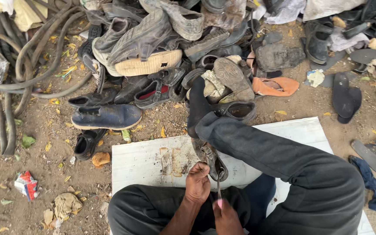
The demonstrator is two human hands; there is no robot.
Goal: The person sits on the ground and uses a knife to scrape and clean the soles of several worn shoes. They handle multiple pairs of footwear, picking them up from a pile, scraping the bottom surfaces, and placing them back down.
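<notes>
A: Head view; where is the worn shoe [209, 159]?

B: On the white board [144, 163], long axis running away from the person; left hand [198, 182] closed on its near end; right hand [225, 216], just behind, pinches a thin tool [218, 191] pointing up at it.

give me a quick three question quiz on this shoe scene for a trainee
1. True or false: the left hand grips a worn shoe over the white board.
2. What does the right hand hold? A) a thin tool with a pink handle B) a hammer C) a brush
3. Fill in: the coiled hoses lie to the ___ of the shoe pile in the picture.

Key: 1 true; 2 A; 3 left
</notes>
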